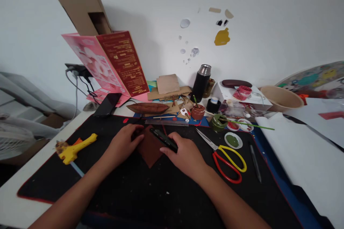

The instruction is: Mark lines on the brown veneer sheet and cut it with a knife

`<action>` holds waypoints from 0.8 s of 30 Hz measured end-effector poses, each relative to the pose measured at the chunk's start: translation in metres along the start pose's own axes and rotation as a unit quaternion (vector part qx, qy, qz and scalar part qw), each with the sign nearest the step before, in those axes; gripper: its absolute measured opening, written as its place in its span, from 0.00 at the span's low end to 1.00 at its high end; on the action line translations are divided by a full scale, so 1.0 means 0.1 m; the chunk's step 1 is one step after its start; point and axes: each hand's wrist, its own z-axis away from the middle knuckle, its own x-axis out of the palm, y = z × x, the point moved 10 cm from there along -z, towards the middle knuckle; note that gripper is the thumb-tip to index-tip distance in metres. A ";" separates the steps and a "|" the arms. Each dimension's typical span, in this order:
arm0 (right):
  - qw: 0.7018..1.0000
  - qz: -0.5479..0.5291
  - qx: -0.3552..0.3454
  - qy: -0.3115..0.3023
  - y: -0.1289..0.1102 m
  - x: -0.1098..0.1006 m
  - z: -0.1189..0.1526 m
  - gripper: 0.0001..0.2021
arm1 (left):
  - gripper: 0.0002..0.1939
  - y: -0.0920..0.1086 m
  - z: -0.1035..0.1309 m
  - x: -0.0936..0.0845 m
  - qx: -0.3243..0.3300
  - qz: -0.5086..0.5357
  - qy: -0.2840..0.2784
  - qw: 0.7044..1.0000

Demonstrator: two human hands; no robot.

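Fine print too small to read from my end

From the head camera I make out pale lines of lettering on the red panel [122, 62] of a pink-and-red folder; they are too small for me to read. A dark handheld tool [164, 140] carries small marks, also illegible to me.

The right hand [185, 152] is closed around that tool, its far end over a brown sheet [150, 153], which lies on the mat between my two hands. The left hand [125, 143] touches the sheet's left edge; I cannot tell whether its fingers pinch it. The hands are apart.

The black mat [129, 196] has a red border and covers much of the pale tabletop [12, 182]. Scissors [228, 161] with one red and one yellow handle lie open to the right, near a dish [233, 140] of green paint. A black bottle [201, 83] stands before the white wall [158, 3], where a yellow cutout [222, 37] is stuck.
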 end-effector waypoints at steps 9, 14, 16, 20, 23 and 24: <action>0.994 0.105 0.033 0.006 0.02 -0.02 0.00 0.17 | 0.17 0.18 0.58 -0.03 0.032 0.028 -0.053 0.998; 0.990 0.130 0.045 0.007 0.02 -0.01 -0.03 0.15 | 0.44 0.43 0.55 0.05 0.136 0.042 -0.138 0.980; 0.989 0.139 0.046 0.002 0.01 -0.01 -0.05 0.14 | 0.56 0.49 0.53 0.16 0.169 0.026 -0.205 0.964; 0.985 0.166 0.049 -0.012 0.01 -0.03 -0.08 0.14 | 0.53 0.44 0.44 0.20 0.164 0.004 -0.234 0.958; 0.979 0.193 0.056 -0.020 0.03 -0.07 -0.10 0.15 | 0.49 0.42 0.44 0.17 0.155 0.004 -0.222 0.963; 0.977 0.202 0.058 -0.022 0.04 -0.08 -0.11 0.15 | 0.49 0.42 0.45 0.15 0.152 0.001 -0.215 0.965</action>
